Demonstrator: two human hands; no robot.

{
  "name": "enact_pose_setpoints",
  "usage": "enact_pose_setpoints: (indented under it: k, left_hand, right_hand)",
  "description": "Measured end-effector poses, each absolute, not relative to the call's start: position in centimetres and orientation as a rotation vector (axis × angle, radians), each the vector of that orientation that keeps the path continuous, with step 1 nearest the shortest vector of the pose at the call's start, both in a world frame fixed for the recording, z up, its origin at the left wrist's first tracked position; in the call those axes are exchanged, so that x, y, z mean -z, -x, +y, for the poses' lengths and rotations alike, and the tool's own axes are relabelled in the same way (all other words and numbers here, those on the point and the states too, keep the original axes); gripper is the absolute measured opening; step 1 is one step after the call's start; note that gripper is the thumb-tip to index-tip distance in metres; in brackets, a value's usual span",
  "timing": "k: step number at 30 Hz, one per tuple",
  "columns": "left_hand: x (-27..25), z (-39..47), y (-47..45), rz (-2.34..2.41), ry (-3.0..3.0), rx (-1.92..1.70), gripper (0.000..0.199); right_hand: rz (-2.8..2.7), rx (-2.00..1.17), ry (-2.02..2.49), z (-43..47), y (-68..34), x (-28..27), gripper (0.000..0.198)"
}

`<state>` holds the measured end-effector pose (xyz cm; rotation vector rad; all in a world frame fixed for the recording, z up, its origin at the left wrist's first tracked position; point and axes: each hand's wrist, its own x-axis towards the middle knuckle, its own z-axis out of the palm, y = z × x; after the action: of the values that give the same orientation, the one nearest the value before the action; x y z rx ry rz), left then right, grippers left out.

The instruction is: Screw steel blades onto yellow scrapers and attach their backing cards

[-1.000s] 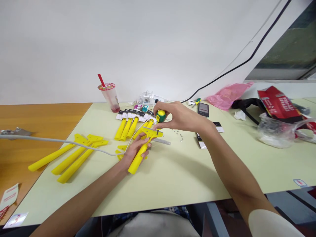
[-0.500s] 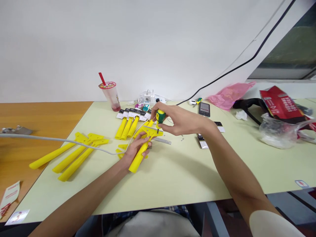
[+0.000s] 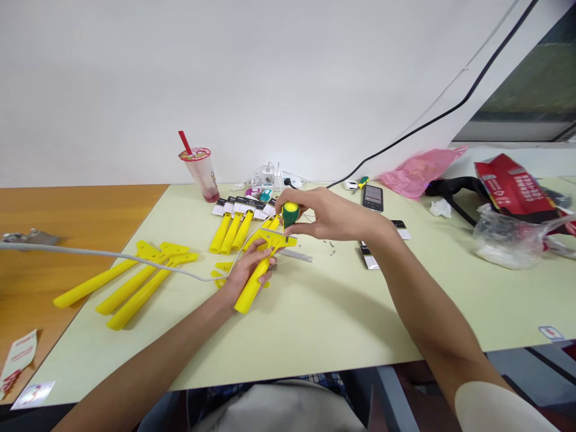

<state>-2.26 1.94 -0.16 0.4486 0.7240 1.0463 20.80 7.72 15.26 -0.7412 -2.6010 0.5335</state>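
Note:
My left hand (image 3: 245,270) is closed around a yellow plastic scraper (image 3: 254,285), its handle slanting toward me and its wide head tilted up. A thin metal blade edge shows along the far side of that head. My right hand (image 3: 324,213) grips a green and yellow screwdriver (image 3: 290,213) from above, its shaft pointing down at the right end of the scraper's head. Just beyond the scraper lies a flat metal strip (image 3: 294,255) on the table. More yellow parts (image 3: 220,277) lie partly hidden behind my left hand.
Several yellow scrapers (image 3: 148,279) lie at the left, and others with black and white cards (image 3: 229,234) at the back. Small screws (image 3: 332,252) are scattered right of centre. A cup with a straw (image 3: 202,174), a phone (image 3: 372,198) and a grey cable (image 3: 112,254) are nearby.
My right hand and its fingers have shifted slightly round the screwdriver, whose handle now stands a little more upright. My left hand and the scraper have hardly moved.

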Motion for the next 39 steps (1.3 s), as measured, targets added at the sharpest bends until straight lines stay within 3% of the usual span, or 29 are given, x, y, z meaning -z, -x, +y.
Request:
enact_pose_setpoints:
  k: [39]
  left_hand:
    - [-0.38,1.41,1.42,0.705,-0.457,-1.039,0.057]
  right_hand:
    - [-2.641,-0.508,0.703,7.70,-20.57,-15.30,0.032]
